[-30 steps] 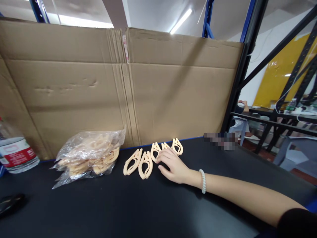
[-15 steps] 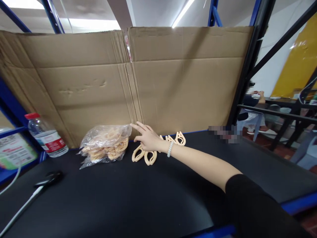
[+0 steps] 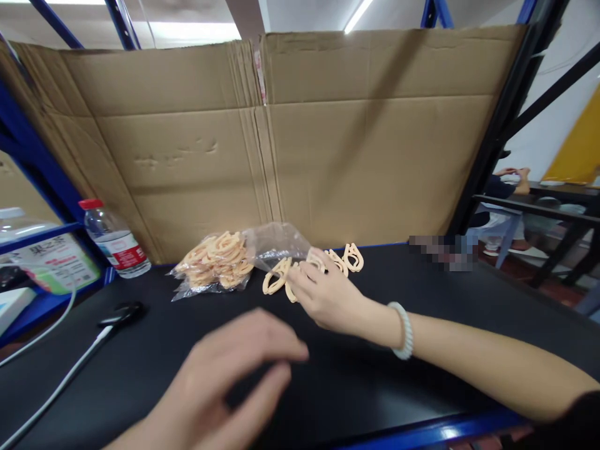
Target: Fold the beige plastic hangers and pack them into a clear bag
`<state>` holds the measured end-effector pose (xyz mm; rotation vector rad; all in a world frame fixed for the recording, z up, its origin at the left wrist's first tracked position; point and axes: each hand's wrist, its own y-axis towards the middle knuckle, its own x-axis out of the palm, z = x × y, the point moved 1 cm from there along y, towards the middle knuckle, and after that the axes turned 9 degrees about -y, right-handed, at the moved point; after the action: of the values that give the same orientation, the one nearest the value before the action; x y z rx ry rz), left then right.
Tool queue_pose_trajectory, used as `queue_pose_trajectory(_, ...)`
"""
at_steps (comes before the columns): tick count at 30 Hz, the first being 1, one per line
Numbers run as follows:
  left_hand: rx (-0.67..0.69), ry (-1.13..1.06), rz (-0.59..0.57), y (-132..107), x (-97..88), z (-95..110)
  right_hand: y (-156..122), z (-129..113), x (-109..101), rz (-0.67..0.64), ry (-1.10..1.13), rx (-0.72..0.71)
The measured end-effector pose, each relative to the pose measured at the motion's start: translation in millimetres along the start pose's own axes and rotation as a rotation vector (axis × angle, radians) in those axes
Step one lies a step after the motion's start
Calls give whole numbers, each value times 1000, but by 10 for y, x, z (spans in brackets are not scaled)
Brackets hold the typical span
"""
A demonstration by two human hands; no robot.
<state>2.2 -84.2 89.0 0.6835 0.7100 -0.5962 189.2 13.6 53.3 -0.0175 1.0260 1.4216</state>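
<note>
My right hand [image 3: 330, 297] reaches in from the right, a pale beaded bracelet [image 3: 403, 331] at its wrist. Its fingers are bent together over a beige looped plastic piece [image 3: 291, 290], which they partly hide. Other teardrop-shaped plastic pieces [image 3: 354, 257] lie in a row beside and behind that hand. Left of it rests a clear plastic bag [image 3: 276, 240] with a heap of like pieces [image 3: 218, 259] in it, its loose flap spread rightward. Nearer me, my left hand [image 3: 234, 369] hovers blurred above the black table, thumb and fingers apart, holding nothing.
A red-capped water bottle [image 3: 117, 240] stands at the back left. In front of it lies a black device [image 3: 122, 312] with a white cable [image 3: 65, 381]. Cardboard [image 3: 365, 156] walls off the back of the black table [image 3: 375, 387]. Another person [image 3: 506, 187] sits at the far right.
My right hand has moved right and toward me, down to the loose pieces. The bag's flap, folded over the heap before, now lies out to the right. My left hand has come into view.
</note>
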Motion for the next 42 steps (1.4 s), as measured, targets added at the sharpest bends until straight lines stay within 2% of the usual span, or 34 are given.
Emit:
queue_pose_trajectory(1,-19,39,130,93,-57,-101,-77,-122,-28,0,4,-36)
queue_pose_trajectory(2,5,132,320,184,-89,-211,-144,-241,-43,-23,5,-77)
queue_pose_trajectory(3,6,208,418,270,-85,-330,-200,-346,-53,-51,3,-95)
queue_pose_trajectory(4,21,263,438,344,-53,-449,-245,-431,-64,-83,8,-104)
queue_pose_trajectory(6,25,307,315,446,52,-662,-305,-521,-107,-146,43,-122)
queue_pose_trajectory(8,-35,334,209,471,145,-820,-325,-498,-190,-216,166,-165)
queue_pose_trajectory(11,-99,278,127,413,206,-949,-303,-279,-313,-305,511,-202)
queue_pose_trajectory(13,-102,177,117,355,209,-999,-285,-30,-294,-299,710,-177)
queue_pose_trajectory(15,-70,89,112,306,208,-1047,-297,288,-128,-313,707,-60)
queue_pose_trajectory(17,-16,61,98,274,213,-1103,-365,647,171,-428,463,166)
queue_pose_trajectory(18,12,70,88,263,220,-1133,-417,814,340,-463,406,225)
queue_pose_trajectory(20,58,95,55,250,239,-1193,-544,1087,668,-506,354,274)
queue_pose_trajectory(22,76,104,10,240,262,-1236,-678,1250,930,-560,326,281)
queue_pose_trajectory(24,75,99,-25,229,281,-1257,-795,1316,1084,-623,321,268)
queue_pose_trajectory(26,71,90,-41,215,293,-1255,-893,1332,1118,-670,321,261)
queue_pose_trajectory(29,76,85,-66,196,303,-1230,-1039,1353,974,-711,319,287)
queue_pose_trajectory(35,68,146,-83,153,351,-1170,-1434,1307,445,-748,412,335)
queue_pose_trajectory(37,87,189,-98,135,385,-1145,-1550,1240,297,-674,453,406)
queue_pose_trajectory(40,104,267,-139,119,428,-1106,-1625,1124,88,-462,442,559)
queue_pose_trajectory(42,101,299,-160,118,443,-1085,-1576,1025,-73,-315,363,618)
